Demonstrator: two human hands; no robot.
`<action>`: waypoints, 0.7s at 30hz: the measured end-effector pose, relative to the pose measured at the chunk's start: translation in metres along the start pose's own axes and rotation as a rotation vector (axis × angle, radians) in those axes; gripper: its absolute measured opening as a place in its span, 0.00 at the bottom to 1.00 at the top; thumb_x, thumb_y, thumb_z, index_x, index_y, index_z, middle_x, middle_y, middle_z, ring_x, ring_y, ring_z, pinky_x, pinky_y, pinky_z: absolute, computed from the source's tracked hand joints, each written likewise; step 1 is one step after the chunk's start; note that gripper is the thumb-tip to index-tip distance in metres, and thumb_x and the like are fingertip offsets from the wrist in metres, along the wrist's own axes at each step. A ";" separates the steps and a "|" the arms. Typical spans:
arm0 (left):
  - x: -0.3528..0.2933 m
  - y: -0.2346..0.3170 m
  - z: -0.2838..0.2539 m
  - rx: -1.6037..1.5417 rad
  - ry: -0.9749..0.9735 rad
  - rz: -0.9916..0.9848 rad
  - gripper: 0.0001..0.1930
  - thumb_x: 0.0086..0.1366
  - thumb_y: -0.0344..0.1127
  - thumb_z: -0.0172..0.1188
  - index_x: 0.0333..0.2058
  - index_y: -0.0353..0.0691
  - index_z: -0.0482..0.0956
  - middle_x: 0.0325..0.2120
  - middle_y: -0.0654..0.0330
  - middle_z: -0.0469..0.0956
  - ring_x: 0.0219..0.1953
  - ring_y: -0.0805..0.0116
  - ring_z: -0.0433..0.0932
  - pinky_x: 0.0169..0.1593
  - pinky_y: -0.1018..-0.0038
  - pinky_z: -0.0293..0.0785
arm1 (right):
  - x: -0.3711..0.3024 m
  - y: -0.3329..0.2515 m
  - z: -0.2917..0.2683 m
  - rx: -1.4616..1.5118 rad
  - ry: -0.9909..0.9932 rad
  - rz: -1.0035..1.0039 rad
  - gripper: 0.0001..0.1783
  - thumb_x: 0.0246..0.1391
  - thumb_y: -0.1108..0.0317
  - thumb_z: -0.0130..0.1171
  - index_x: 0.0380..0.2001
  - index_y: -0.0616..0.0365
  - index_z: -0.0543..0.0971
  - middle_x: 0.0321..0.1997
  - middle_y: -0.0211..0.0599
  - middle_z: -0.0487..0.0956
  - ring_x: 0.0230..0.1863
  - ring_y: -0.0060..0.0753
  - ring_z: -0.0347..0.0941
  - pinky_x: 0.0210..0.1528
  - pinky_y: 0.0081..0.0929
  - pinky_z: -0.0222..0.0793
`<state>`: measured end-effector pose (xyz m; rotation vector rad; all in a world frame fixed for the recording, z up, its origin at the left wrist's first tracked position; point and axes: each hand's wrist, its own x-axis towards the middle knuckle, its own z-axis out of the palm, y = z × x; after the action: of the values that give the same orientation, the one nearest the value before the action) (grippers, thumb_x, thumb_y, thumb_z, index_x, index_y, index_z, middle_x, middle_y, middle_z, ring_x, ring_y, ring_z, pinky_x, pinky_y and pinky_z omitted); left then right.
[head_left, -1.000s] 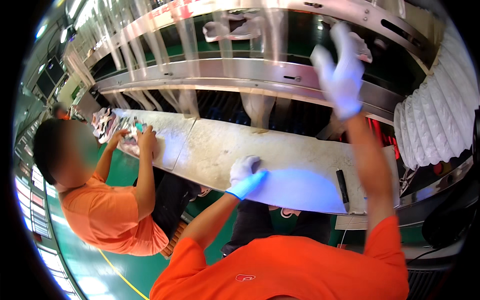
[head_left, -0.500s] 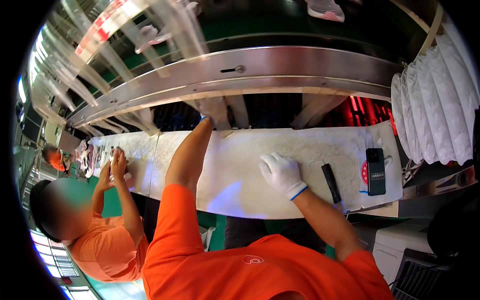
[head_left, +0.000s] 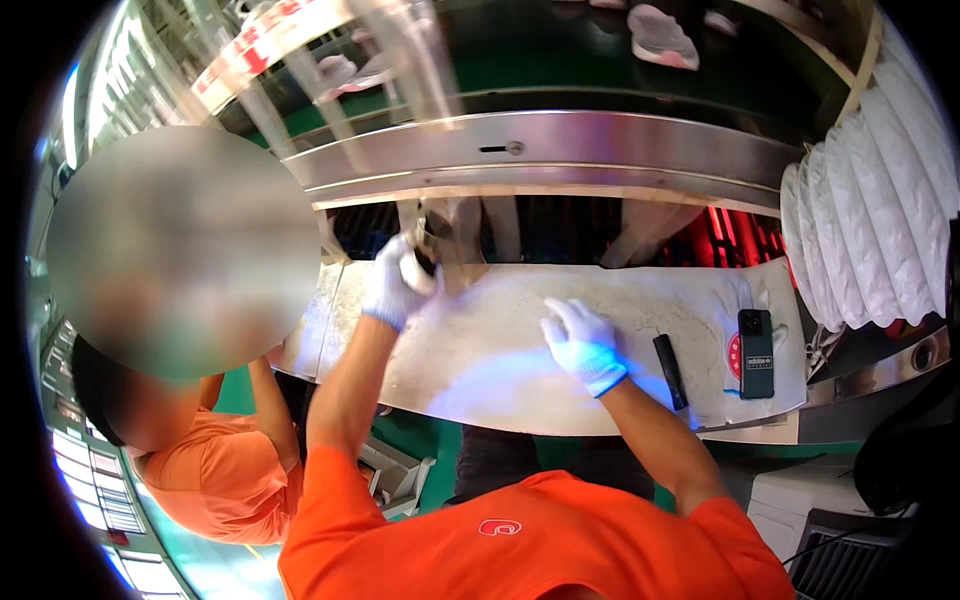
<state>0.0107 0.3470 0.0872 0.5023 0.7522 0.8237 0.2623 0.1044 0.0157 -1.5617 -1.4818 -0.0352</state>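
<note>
My left hand (head_left: 393,284), in a white glove, is closed around a curved, pale-edged shoe part (head_left: 419,268) with a dark inner side. It is held at the far edge of the worktable (head_left: 490,370), beside the hanging clear strips, and motion blurs its exact form. My right hand (head_left: 581,340), gloved too, is over the right half of the table with its fingers apart and nothing in it. A black-handled tool (head_left: 670,372) lies to its right. Beyond that is a dark phone (head_left: 755,354).
A metal rail (head_left: 640,147) runs behind the table, below a dark green belt (head_left: 545,65) with pale shoe parts (head_left: 663,38). Red light glows under the rail at right. A ribbed white duct (head_left: 865,215) stands far right. A co-worker in orange (head_left: 215,470) is at my left.
My left hand has come out from behind the strips toward me, bringing the shoe part into view. My right hand has shifted slightly right in the picture. The view has turned a little.
</note>
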 end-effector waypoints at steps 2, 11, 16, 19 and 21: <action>-0.072 -0.022 -0.032 -0.216 -0.150 0.001 0.24 0.71 0.46 0.66 0.63 0.49 0.81 0.55 0.58 0.85 0.53 0.52 0.84 0.56 0.49 0.85 | 0.028 -0.028 -0.005 0.002 0.155 -0.100 0.20 0.61 0.66 0.73 0.56 0.55 0.88 0.50 0.49 0.88 0.49 0.58 0.86 0.53 0.49 0.84; -0.272 -0.167 -0.049 -0.330 -0.127 -0.536 0.36 0.70 0.37 0.68 0.73 0.32 0.67 0.65 0.34 0.78 0.64 0.35 0.82 0.68 0.40 0.81 | 0.372 -0.156 0.019 -0.492 0.109 -0.267 0.21 0.67 0.57 0.62 0.59 0.53 0.85 0.63 0.51 0.85 0.64 0.58 0.82 0.69 0.51 0.77; -0.274 -0.197 -0.086 -0.286 -0.227 -0.535 0.39 0.64 0.32 0.73 0.72 0.29 0.70 0.62 0.37 0.81 0.64 0.37 0.83 0.70 0.46 0.80 | 0.415 -0.189 0.093 -0.342 -0.226 -0.213 0.22 0.71 0.51 0.61 0.60 0.48 0.85 0.55 0.55 0.87 0.57 0.63 0.85 0.61 0.52 0.80; -0.252 -0.210 -0.100 -0.285 -0.321 -0.500 0.35 0.64 0.31 0.72 0.69 0.29 0.73 0.59 0.38 0.83 0.60 0.40 0.85 0.68 0.50 0.82 | 0.436 -0.193 0.111 -0.121 0.038 0.090 0.32 0.62 0.44 0.70 0.55 0.63 0.87 0.58 0.70 0.84 0.66 0.69 0.80 0.68 0.53 0.78; -0.233 -0.205 -0.095 -0.247 -0.370 -0.556 0.33 0.66 0.32 0.69 0.69 0.28 0.74 0.58 0.37 0.83 0.57 0.41 0.87 0.65 0.51 0.84 | 0.421 -0.175 0.102 -0.354 0.043 -0.146 0.30 0.61 0.41 0.69 0.44 0.62 0.91 0.52 0.73 0.84 0.58 0.70 0.83 0.62 0.53 0.79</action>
<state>-0.0712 0.0509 -0.0162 0.1945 0.4046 0.2826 0.1798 0.4556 0.3121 -1.7125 -1.6163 -0.4340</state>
